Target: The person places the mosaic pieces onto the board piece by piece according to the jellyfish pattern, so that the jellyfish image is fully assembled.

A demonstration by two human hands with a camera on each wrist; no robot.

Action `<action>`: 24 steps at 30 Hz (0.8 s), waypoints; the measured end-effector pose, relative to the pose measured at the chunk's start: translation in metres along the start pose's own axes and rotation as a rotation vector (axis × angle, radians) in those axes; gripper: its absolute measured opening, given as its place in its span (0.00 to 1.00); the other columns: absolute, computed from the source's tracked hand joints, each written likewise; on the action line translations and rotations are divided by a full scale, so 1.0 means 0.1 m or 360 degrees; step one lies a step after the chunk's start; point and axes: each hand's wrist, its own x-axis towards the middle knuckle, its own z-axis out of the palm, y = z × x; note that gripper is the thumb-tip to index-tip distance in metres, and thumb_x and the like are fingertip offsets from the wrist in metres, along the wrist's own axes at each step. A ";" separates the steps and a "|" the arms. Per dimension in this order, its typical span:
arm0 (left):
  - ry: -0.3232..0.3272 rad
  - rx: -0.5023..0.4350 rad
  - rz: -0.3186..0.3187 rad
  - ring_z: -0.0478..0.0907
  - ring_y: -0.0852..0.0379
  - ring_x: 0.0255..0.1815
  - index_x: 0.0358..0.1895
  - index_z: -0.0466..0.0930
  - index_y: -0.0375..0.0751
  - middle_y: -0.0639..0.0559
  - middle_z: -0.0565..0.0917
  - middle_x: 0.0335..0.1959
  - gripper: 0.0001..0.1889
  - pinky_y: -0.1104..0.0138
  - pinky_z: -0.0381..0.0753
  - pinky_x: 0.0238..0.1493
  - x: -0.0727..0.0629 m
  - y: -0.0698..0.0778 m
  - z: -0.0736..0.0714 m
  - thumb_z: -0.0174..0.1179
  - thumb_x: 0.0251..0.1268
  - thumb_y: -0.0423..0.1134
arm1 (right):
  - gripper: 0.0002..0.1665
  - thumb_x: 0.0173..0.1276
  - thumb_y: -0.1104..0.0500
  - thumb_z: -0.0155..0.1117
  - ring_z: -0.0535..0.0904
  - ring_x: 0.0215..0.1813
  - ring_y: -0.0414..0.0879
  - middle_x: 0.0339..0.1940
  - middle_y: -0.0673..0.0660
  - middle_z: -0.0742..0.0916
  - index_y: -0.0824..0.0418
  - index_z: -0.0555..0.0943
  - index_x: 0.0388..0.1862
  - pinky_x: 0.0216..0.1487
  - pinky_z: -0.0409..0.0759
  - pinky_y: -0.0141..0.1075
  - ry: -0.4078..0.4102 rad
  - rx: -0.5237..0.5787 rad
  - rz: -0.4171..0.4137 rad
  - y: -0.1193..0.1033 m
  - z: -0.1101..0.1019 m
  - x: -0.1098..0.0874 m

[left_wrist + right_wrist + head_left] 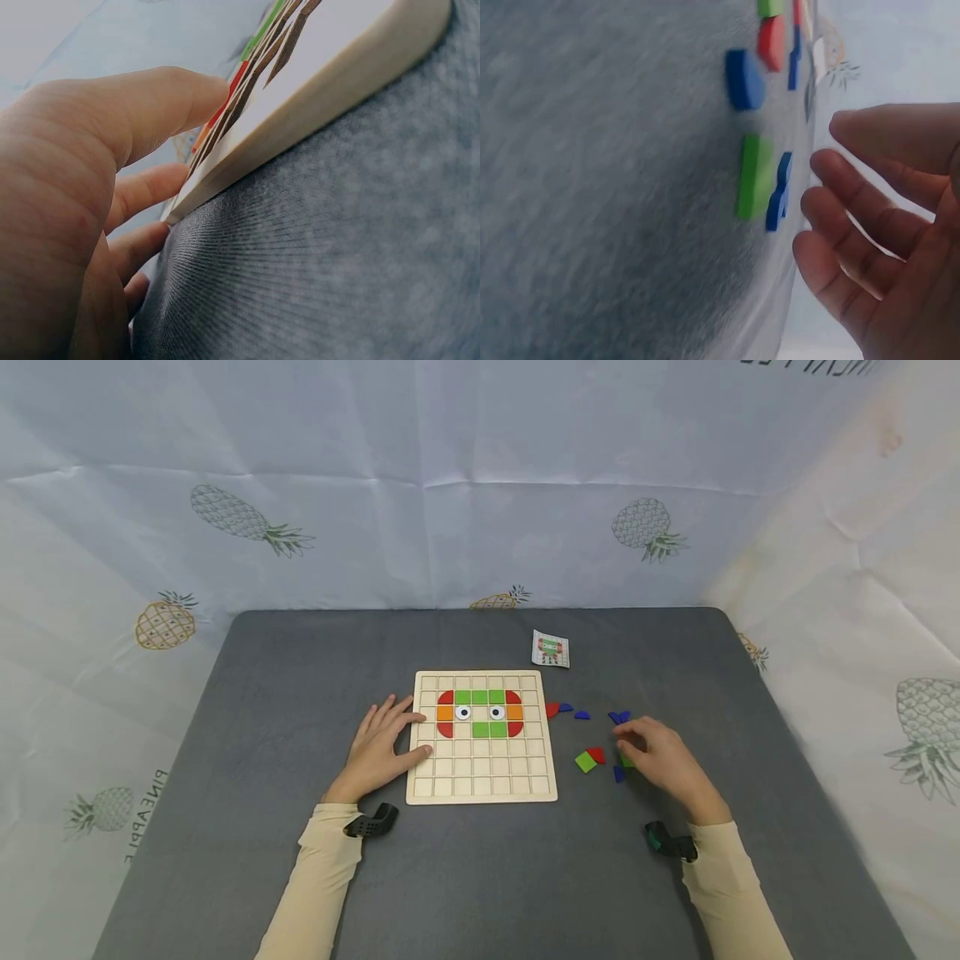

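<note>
A wooden grid board [480,768] lies flat on the table, with red, orange and green pieces and two eye pieces [462,712] set in its upper rows. My left hand [378,752] rests at the board's left edge, fingers spread, thumb over the rim; the left wrist view shows that thumb [165,105] close up. Right of the board my right hand [663,764] hovers over loose pieces, its fingers loosely bent with nothing visible between them. Beneath it lie a green piece [756,176] and blue pieces [778,191], apart from the fingertips in the right wrist view.
A small pattern card [551,649] lies behind the board. Between board and right hand are a green square [586,762], a red piece [597,755] and a blue piece [618,774]. Another red piece [552,710] touches or nearly touches the board's right edge, beside blue half-rounds [582,715].
</note>
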 end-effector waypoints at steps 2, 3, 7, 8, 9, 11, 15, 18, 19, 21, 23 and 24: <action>0.0003 -0.0002 0.0000 0.43 0.44 0.86 0.66 0.76 0.50 0.47 0.60 0.82 0.30 0.48 0.33 0.86 0.00 0.00 0.00 0.65 0.63 0.57 | 0.13 0.73 0.64 0.62 0.81 0.50 0.57 0.49 0.62 0.85 0.65 0.84 0.54 0.51 0.82 0.55 0.0004 -0.0048 0.0016 0.02 0.01 -0.02; 0.0004 0.0000 0.0000 0.43 0.44 0.86 0.66 0.76 0.50 0.47 0.60 0.82 0.30 0.49 0.33 0.86 0.00 -0.01 0.00 0.65 0.63 0.57 | 0.14 0.73 0.63 0.63 0.81 0.51 0.58 0.49 0.62 0.85 0.64 0.84 0.54 0.52 0.82 0.57 0.0000 -0.0070 0.0026 0.02 0.01 -0.02; 0.0004 0.0008 0.0003 0.43 0.44 0.86 0.66 0.76 0.50 0.47 0.60 0.82 0.31 0.49 0.33 0.86 0.00 -0.01 0.00 0.65 0.63 0.58 | 0.15 0.73 0.62 0.64 0.81 0.53 0.60 0.52 0.63 0.84 0.64 0.83 0.56 0.54 0.81 0.59 -0.0039 -0.0087 0.0062 0.04 0.02 -0.06; 0.0003 0.0009 0.0005 0.43 0.44 0.86 0.66 0.76 0.49 0.47 0.60 0.82 0.31 0.49 0.33 0.86 0.01 -0.01 0.00 0.65 0.63 0.58 | 0.15 0.73 0.62 0.64 0.81 0.54 0.61 0.52 0.64 0.84 0.65 0.83 0.56 0.54 0.82 0.59 -0.0053 -0.0073 0.0061 0.04 0.02 -0.07; 0.0004 0.0010 0.0007 0.44 0.44 0.86 0.66 0.76 0.49 0.47 0.60 0.82 0.31 0.49 0.34 0.86 0.01 -0.01 0.01 0.65 0.63 0.58 | 0.16 0.72 0.62 0.64 0.82 0.54 0.61 0.53 0.64 0.84 0.65 0.82 0.57 0.54 0.82 0.59 -0.0068 -0.0058 0.0057 0.05 0.02 -0.08; 0.0006 0.0010 0.0006 0.44 0.44 0.86 0.66 0.76 0.49 0.47 0.60 0.81 0.31 0.49 0.34 0.86 0.01 -0.01 0.01 0.65 0.63 0.58 | 0.17 0.72 0.62 0.64 0.82 0.55 0.62 0.53 0.65 0.83 0.66 0.81 0.58 0.55 0.83 0.59 -0.0098 -0.0020 0.0044 0.06 0.03 -0.09; 0.0007 0.0010 0.0003 0.44 0.44 0.86 0.67 0.76 0.49 0.46 0.60 0.81 0.31 0.49 0.33 0.86 0.01 0.00 0.00 0.65 0.63 0.58 | 0.18 0.71 0.66 0.64 0.80 0.56 0.63 0.53 0.65 0.82 0.68 0.80 0.59 0.56 0.82 0.60 -0.0143 -0.0003 0.0019 0.08 0.03 -0.12; 0.0004 0.0016 -0.0001 0.44 0.43 0.86 0.67 0.76 0.49 0.46 0.60 0.81 0.31 0.49 0.33 0.86 0.01 0.00 0.00 0.65 0.63 0.58 | 0.18 0.70 0.67 0.64 0.78 0.56 0.63 0.53 0.65 0.82 0.67 0.81 0.58 0.56 0.80 0.60 -0.0149 -0.0036 0.0018 0.07 0.04 -0.13; 0.0002 0.0016 -0.0003 0.44 0.43 0.86 0.66 0.76 0.49 0.46 0.60 0.81 0.31 0.49 0.33 0.86 0.00 0.00 0.00 0.65 0.63 0.58 | 0.18 0.69 0.67 0.64 0.78 0.56 0.63 0.53 0.65 0.82 0.67 0.81 0.58 0.55 0.80 0.60 -0.0150 -0.0049 0.0020 0.07 0.04 -0.13; 0.0000 0.0020 -0.0004 0.44 0.43 0.86 0.66 0.76 0.49 0.46 0.60 0.81 0.31 0.49 0.33 0.86 0.00 0.00 0.00 0.65 0.63 0.58 | 0.18 0.69 0.67 0.64 0.78 0.54 0.61 0.51 0.64 0.83 0.66 0.82 0.57 0.54 0.80 0.58 -0.0145 -0.0078 0.0026 0.07 0.05 -0.13; -0.0003 0.0019 -0.0007 0.43 0.44 0.86 0.67 0.76 0.49 0.46 0.60 0.82 0.31 0.49 0.33 0.86 0.00 0.00 0.00 0.65 0.63 0.59 | 0.17 0.69 0.66 0.65 0.78 0.51 0.58 0.48 0.62 0.82 0.65 0.82 0.56 0.51 0.81 0.55 -0.0133 -0.0097 0.0037 0.07 0.06 -0.11; -0.0004 0.0019 -0.0007 0.43 0.44 0.86 0.67 0.76 0.49 0.46 0.60 0.82 0.31 0.49 0.33 0.86 0.00 0.00 0.00 0.65 0.63 0.59 | 0.16 0.70 0.66 0.65 0.78 0.49 0.56 0.47 0.61 0.82 0.65 0.82 0.56 0.49 0.81 0.53 -0.0126 -0.0099 0.0042 0.07 0.07 -0.11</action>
